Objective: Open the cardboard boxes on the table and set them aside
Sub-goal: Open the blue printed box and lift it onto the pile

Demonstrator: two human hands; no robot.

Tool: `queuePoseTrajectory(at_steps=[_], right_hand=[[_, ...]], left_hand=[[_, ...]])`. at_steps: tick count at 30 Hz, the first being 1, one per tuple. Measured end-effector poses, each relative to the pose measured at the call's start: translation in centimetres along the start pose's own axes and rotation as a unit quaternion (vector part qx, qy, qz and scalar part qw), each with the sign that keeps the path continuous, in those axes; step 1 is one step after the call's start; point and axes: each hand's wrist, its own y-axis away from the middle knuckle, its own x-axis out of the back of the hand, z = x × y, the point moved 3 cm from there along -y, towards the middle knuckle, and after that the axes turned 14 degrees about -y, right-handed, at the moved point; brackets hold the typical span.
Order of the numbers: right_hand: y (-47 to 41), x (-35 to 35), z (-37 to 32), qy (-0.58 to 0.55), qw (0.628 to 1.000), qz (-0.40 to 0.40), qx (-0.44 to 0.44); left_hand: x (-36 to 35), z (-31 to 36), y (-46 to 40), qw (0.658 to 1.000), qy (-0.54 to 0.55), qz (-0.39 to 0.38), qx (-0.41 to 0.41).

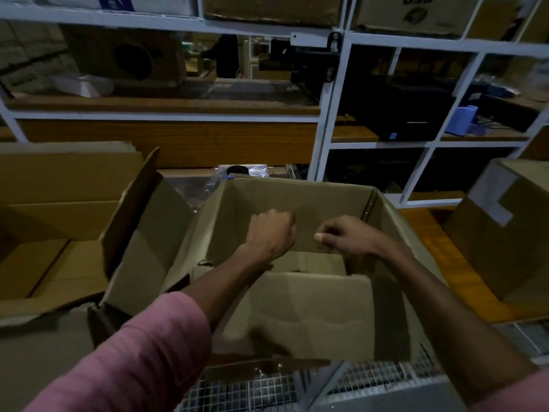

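On your far left an already opened box (59, 221) lies with its flaps spread, one flap leaning against the middle box (300, 307) you are working in. That middle box sits right in front of you, partly on the wooden table (430, 233) and partly over a wire mesh surface (267, 391) at the near edge. Your left hand (271, 233) is inside it, fingers curled into a fist against the far wall; whether they pinch a flap edge there, I cannot tell. Your right hand (341, 234) is just beside it, thumb and fingers pinching the cardboard of that same far panel. Further right, another box (505, 233) stands apart near the table's end.

The risks, as I judge them: pull the panel unevenly and the cardboard may crease or tear at the corner. The box overhangs the mesh, so a hard tug toward you could tip it off. The left box's leaning flap may snag when you lift this one aside.
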Motion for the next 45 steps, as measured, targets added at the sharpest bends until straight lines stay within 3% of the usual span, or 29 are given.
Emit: queuePoseTrajectory(at_steps=[4, 9, 15, 17, 22, 25, 29, 32, 38, 45], right_hand=[[5.5, -1.7, -0.4, -0.016, 1.000, 0.003, -0.013], [9.3, -3.8, 0.5, 0.059, 0.997, 0.008, -0.054], [10.4, -6.7, 0.8, 0.191, 0.969, 0.156, -0.013], [10.0, -7.4, 1.0, 0.239, 0.954, 0.181, -0.009], [10.6, -7.3, 3.5, 0.239, 0.932, 0.269, 0.038], [11.7, -6.2, 5.8, 0.276, 0.902, 0.331, 0.013], [12.8, -4.4, 9.2, 0.195, 0.908, 0.367, -0.061], [12.9, -4.7, 10.3, 0.126, 0.924, 0.358, -0.038], [13.0, -4.9, 11.0, 0.069, 0.928, 0.363, 0.048], [12.1, -5.1, 11.8, 0.059, 0.915, 0.393, 0.071]], left_hand=[[1.4, -0.1, 4.8, 0.999, 0.018, 0.035, -0.009], [1.2, 0.2, 10.6, 0.998, 0.026, 0.043, -0.041], [0.5, 0.0, 13.2, 0.997, -0.043, -0.006, -0.059], [0.4, -0.3, 13.1, 0.999, -0.033, 0.007, -0.036], [-0.4, -0.6, 13.4, 0.998, -0.054, 0.021, 0.004], [-1.0, -2.1, 14.5, 0.995, -0.056, 0.027, 0.072], [-1.8, -4.6, 15.7, 0.987, -0.051, 0.031, 0.150], [-2.9, -5.5, 16.1, 0.983, 0.009, 0.038, 0.179], [-4.3, -5.8, 16.6, 0.985, 0.071, 0.085, 0.130], [-4.7, -5.5, 16.0, 0.990, 0.052, 0.061, 0.113]])
